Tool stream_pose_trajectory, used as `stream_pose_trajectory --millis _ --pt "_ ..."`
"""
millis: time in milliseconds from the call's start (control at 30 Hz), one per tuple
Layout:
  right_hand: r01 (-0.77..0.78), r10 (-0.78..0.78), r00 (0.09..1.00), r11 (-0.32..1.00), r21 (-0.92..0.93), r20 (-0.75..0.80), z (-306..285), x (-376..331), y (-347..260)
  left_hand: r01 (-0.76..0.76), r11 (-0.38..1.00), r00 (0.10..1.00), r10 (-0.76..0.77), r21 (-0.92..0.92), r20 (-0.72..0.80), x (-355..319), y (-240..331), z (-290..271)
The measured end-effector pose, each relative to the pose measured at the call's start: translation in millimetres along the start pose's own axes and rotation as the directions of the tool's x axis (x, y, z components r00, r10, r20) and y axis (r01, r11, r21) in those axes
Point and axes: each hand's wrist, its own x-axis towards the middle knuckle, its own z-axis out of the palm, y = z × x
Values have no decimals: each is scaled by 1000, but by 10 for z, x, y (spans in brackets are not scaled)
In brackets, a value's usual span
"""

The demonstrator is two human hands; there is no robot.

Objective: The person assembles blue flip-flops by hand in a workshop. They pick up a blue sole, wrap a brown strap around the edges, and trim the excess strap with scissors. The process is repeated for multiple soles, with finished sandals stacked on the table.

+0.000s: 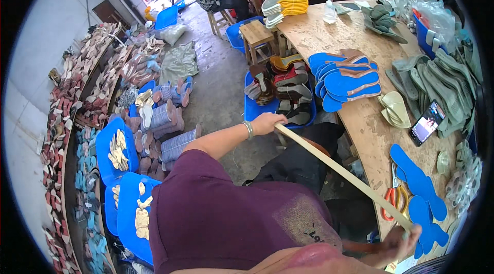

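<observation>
A long, narrow beige strip is stretched taut and slanting across my front. My left hand, with a bracelet at its wrist, is closed on the far left end. At the near right, my right hand grips the other end beside the workbench edge. Close to that hand lie blue shoe insoles, and scissors with orange handles rest partly under the strip. Beyond my left hand, a blue bin holds stacked shoe parts.
The curved wooden workbench carries brown-edged blue insoles, a phone, grey-green soles and a white bottle. Blue bins and piled shoe parts line the left. A wooden stool stands ahead; two people sit at the back.
</observation>
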Motion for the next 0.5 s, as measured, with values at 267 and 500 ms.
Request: stream_pose_trajectory --millis 267,500 --pt "321 -203 846 932 169 -492 -1389 -550 -897 164 983 984 -169 85 51 -142 -796 463" --pt "-243 -77 837 835 -494 -541 -2355 -1180 -678 268 963 963 -269 27 24 -192 -1018 496"
